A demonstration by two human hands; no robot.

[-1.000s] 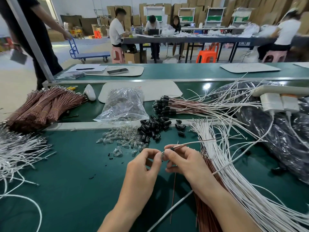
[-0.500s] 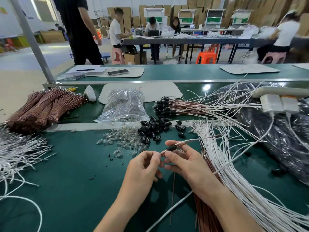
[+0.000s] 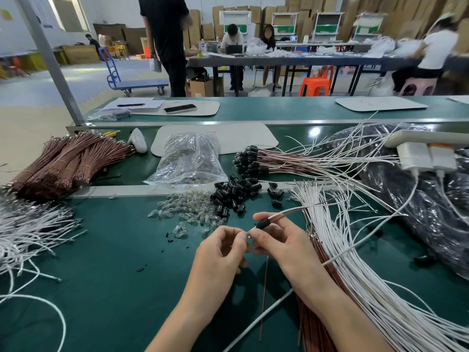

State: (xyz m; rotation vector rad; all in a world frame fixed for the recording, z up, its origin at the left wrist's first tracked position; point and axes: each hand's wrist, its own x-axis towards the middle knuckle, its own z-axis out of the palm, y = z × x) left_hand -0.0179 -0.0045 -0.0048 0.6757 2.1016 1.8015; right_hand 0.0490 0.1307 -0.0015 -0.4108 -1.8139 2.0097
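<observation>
big warehouse room, grey floor (image 3: 83, 74), stacked cardboard boxes (image 3: 411, 19) along the back wall. blue cart (image 3: 138, 85) and orange stool (image 3: 316, 85) sit before the boxes, window (image 3: 68, 13) far left of them.

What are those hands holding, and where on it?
A wire pair: the right hand grips at its black cap, the left hand pinches its tip.

An assembly workshop: green workbench (image 3: 101, 250), bundled wires (image 3: 63, 166), stacked cartons (image 3: 291, 11), seated workers (image 3: 234, 39).
</observation>
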